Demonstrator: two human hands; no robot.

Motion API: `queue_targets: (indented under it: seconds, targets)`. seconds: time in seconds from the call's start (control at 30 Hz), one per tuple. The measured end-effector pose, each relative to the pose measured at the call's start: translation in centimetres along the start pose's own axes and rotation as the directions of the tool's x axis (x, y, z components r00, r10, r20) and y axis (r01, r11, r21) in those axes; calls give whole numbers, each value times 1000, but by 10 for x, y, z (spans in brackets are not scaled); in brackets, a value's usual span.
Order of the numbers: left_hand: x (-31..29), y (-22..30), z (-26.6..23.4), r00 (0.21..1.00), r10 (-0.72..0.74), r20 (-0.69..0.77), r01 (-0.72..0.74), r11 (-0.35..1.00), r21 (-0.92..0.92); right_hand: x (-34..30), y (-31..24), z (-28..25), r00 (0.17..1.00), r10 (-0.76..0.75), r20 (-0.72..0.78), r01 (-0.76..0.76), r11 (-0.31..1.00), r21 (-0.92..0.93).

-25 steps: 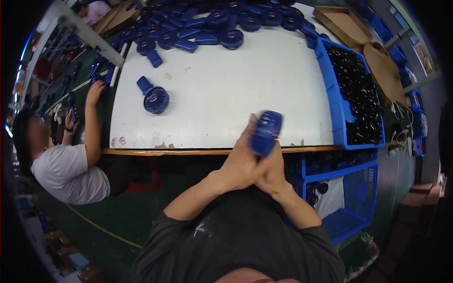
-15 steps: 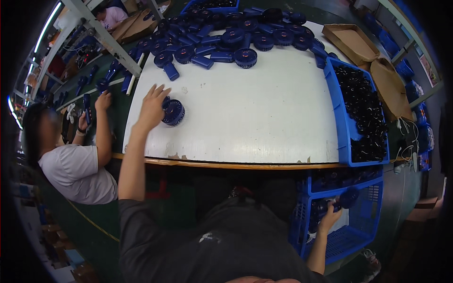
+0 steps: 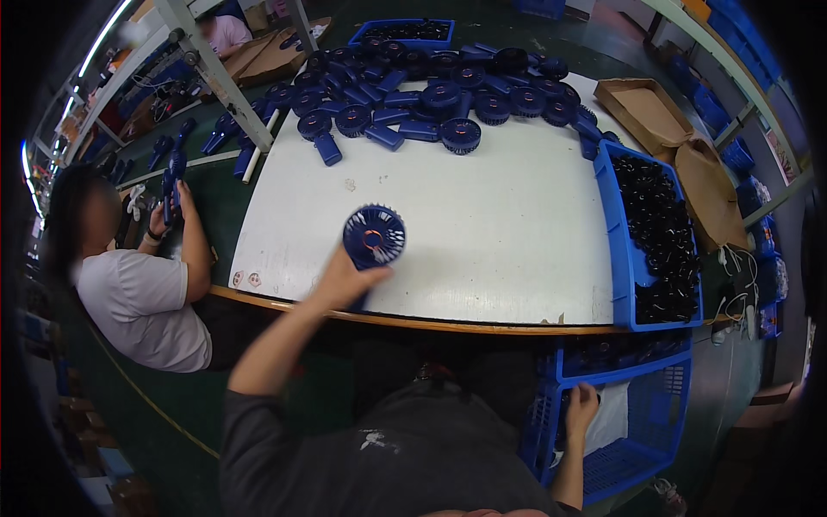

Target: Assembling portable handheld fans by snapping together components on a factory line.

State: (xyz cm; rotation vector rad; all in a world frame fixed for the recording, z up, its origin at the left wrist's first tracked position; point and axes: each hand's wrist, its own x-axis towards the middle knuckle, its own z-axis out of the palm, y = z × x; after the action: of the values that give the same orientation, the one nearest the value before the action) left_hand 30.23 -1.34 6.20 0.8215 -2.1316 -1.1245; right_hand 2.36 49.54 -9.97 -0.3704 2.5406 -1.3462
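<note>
My left hand (image 3: pixel 346 280) is closed around the handle of a dark blue handheld fan (image 3: pixel 374 236), lifted over the near part of the white table (image 3: pixel 491 233). Its round grille faces up, and the hand covers most of the handle. Down at the right, my right hand (image 3: pixel 582 410) reaches into a blue plastic crate (image 3: pixel 642 457) beside its left wall. The fingers there are bent against something dark, which I cannot make out. Along the far side of the table lies a heap of similar blue fans (image 3: pixel 461 136).
A blue bin (image 3: pixel 625 258) of small black parts stands on the table's right edge, with open cardboard boxes (image 3: pixel 646 108) beyond it. Another blue bin (image 3: pixel 401 33) is behind the heap. A co-worker (image 3: pixel 138 284) sits at the left, near a metal post (image 3: pixel 214 77).
My left hand has picked up the fan from the table and brought it right and nearer. The fan in my right hand has gone down out of sight in the crate. The view has shifted slightly.
</note>
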Motion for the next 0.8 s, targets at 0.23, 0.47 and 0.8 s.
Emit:
queue_targets:
  seconds: [0.23,0.47,0.8]
  targets:
    - [-67,72,159,974,-222,40,160,555,-817,-47,-241,121,716,-319,621,61,915,400]
    - [-37,82,146,765,6,644,643,15,-765,-11,-292,120,497,-629,597,767,641,37]
    - [-43,89,144,802,141,581,572,101,-814,261,-251,-42,910,-410,55,285,525,-802]
